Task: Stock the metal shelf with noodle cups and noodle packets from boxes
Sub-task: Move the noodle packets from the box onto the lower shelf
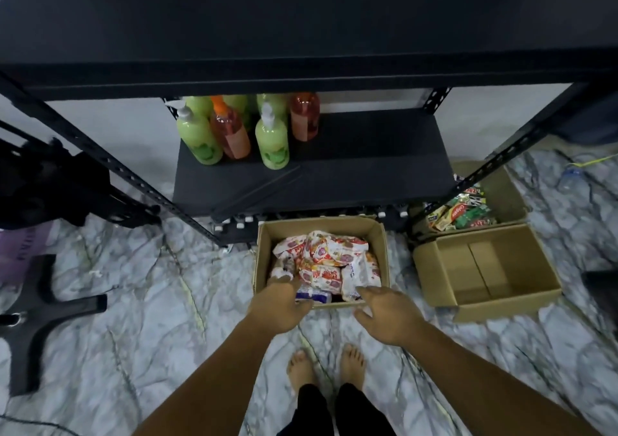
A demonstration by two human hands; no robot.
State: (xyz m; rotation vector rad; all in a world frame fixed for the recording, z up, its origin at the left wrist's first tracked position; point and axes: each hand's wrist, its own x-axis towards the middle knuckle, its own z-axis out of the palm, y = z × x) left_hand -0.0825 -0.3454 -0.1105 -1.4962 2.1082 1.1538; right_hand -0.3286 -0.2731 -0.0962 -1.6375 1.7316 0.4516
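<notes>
The black metal shelf (301, 34) stands on the marble floor (150, 301), its lower board holding green and orange bottles (271, 141) at the left. In front of it sits an open cardboard box (381, 251) heaped with red-and-white noodle packets (327, 255). Both hands reach over its near rim: left hand (277, 305) and right hand (388, 315), fingers loosely spread, gripping nothing.
</notes>
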